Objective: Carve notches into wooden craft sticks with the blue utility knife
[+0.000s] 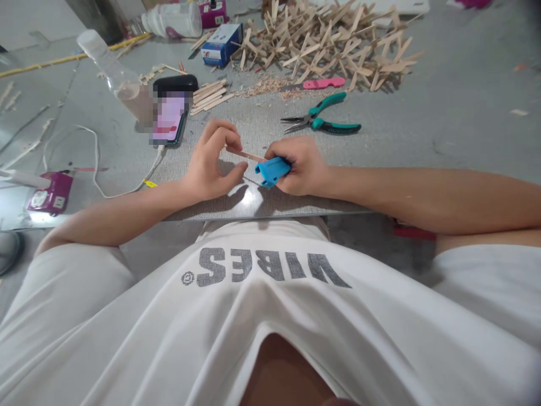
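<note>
Grey sheet surface (pixel 422 124) spans the whole bench; we count one. On its far side lies one large heap of joined wooden sticks (pixel 333 42), crossed and stacked, too many to count singly. One clear plastic bottle (pixel 116 73) lies tilted at the far left. One phone (pixel 171 115) rests beside it, screen lit, with one white cable (pixel 97 163) running from its near end. One pair of pliers (pixel 323 115) with teal handles lies flat, jaws pointing left, well apart from the hands. One blue and white box (pixel 222 44) sits by the heap. One small bundle of loose flat sticks (pixel 211 96) lies just right of the phone. One pink-handled knife (pixel 323 83) lies between heap and pliers, near a patch of wood shavings (pixel 266 85). One magenta plug (pixel 53 192) sits at the left edge.

Our two hands work at the near edge of the sheet. Our right hand (pixel 302 166) is wrapped tight around one blue plastic tool (pixel 273 171), blocky, its end pointing left and down. Our left hand (pixel 209 163) pinches one thin wooden stick (pixel 245 154) between thumb and fingertips. The stick is pale, narrow and straight, held just above the sheet, running from the left fingers rightward to the blue tool, where its far end is hidden.
</note>
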Demonstrator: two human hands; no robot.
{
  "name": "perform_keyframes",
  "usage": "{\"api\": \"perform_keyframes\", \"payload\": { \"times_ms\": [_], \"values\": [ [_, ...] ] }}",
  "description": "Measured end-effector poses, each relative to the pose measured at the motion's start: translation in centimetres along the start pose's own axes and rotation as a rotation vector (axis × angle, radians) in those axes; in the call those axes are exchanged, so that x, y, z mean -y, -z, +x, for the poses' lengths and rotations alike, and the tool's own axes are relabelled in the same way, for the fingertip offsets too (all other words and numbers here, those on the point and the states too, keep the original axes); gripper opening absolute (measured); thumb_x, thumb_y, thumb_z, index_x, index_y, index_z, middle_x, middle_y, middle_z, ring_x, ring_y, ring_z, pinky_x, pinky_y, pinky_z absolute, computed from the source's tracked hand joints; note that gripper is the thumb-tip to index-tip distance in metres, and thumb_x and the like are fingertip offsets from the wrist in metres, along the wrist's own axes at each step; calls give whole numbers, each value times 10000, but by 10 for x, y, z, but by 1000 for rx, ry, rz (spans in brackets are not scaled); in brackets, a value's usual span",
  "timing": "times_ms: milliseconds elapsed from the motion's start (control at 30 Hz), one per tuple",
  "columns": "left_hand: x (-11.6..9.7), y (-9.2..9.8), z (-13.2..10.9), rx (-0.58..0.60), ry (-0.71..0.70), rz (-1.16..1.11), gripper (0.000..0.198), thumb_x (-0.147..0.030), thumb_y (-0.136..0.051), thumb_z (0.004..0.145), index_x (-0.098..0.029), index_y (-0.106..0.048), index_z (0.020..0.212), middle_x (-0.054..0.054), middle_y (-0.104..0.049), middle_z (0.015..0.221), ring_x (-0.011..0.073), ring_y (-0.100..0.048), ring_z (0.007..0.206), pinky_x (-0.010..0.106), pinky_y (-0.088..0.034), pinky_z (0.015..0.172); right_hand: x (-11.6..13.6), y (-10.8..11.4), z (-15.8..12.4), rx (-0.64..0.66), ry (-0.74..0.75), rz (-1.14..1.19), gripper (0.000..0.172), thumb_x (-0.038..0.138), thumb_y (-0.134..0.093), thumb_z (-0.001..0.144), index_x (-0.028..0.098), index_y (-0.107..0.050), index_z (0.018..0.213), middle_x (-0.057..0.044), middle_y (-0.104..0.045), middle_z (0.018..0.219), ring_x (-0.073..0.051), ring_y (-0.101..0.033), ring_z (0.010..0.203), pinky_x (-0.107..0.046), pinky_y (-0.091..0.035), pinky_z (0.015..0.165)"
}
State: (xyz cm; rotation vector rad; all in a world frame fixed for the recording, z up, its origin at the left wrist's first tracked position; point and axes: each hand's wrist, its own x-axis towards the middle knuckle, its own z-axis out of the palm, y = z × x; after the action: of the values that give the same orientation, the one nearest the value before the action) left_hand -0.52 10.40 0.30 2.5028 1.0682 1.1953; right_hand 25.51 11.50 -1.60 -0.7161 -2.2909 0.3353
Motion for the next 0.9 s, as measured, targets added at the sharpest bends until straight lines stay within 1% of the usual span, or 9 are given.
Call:
{"api": "perform_keyframes", "payload": {
  "times_ms": [33, 100, 200, 300, 400, 533, 700, 800, 900],
  "values": [
    [1, 0, 0, -20, -26, 55, 199, -422, -714, 900, -256, -664, 998, 145, -757, 1179, 302, -692, 1080, 533, -598, 985, 1, 1, 0, 4, -20, 13, 166, 373, -611, 836, 228, -545, 788, -16, -563, 659, -150, -440, 598, -333, -333, 638],
    [1, 0, -1, -24, -58, 120, 181, -438, -694, 960, -258, -681, 967, 152, -757, 1208, 334, -692, 1134, 606, -568, 1051, 5, 3, 0, 18, -53, 18, 183, 370, -624, 834, 230, -520, 778, -20, -565, 659, -152, -434, 609, -337, -334, 649],
    [-2, 0, -3, -13, -101, 171, 163, -414, -667, 1012, -268, -715, 958, 142, -772, 1232, 345, -685, 1130, 647, -530, 1052, 11, 4, 1, 43, -74, -1, 212, 374, -635, 852, 233, -500, 771, -28, -569, 655, -157, -418, 625, -351, -335, 669],
    [-2, -3, -5, -41, -139, 184, 142, -391, -671, 1026, -277, -725, 960, 125, -786, 1284, 350, -663, 1165, 653, -495, 1056, 16, 3, 3, 70, -63, -7, 258, 417, -638, 878, 239, -483, 773, -32, -558, 642, -167, -419, 630, -358, -329, 676],
    [-1, -8, -6, -86, -184, 193, 142, -383, -668, 1022, -273, -706, 939, 114, -796, 1274, 339, -653, 1149, 629, -498, 1038, 20, 2, 4, 90, -48, -10, 249, 422, -627, 888, 243, -487, 786, -39, -569, 654, -182, -438, 646, -363, -323, 684],
    [0, -10, -4, -72, -229, 132, 158, -374, -676, 1016, -265, -656, 904, 131, -792, 1220, 334, -648, 1137, 589, -523, 1014, 23, 1, 3, 101, -27, 10, 224, 405, -630, 884, 241, -522, 776, -45, -592, 667, -189, -447, 662, -368, -312, 688],
    [6, -6, -2, -22, -283, 103, 135, -355, -624, 1035, -261, -660, 943, 143, -770, 1199, 332, -640, 1134, 565, -545, 1007, 17, 0, 1, 39, -14, 87, 293, 392, -667, 910, 234, -478, 751, -14, -517, 636, -155, -383, 621, -350, -297, 666],
    [10, -2, -3, 9, -254, 111, 183, -415, -636, 1027, -260, -674, 938, 141, -753, 1212, 339, -635, 1163, 579, -541, 1044, 11, 1, 0, -17, -25, 166, 341, 454, -695, 919, 230, -489, 765, 12, -479, 634, -130, -362, 597, -325, -286, 624],
    [10, 2, -3, 52, -214, 126, 208, -426, -618, 1033, -261, -704, 941, 132, -743, 1252, 341, -639, 1205, 601, -524, 1090, 5, 1, 2, -96, -65, 262, 445, 508, -665, 1007, 223, -449, 743, 28, -402, 635, -114, -310, 602, -312, -284, 605]
  ]
}}
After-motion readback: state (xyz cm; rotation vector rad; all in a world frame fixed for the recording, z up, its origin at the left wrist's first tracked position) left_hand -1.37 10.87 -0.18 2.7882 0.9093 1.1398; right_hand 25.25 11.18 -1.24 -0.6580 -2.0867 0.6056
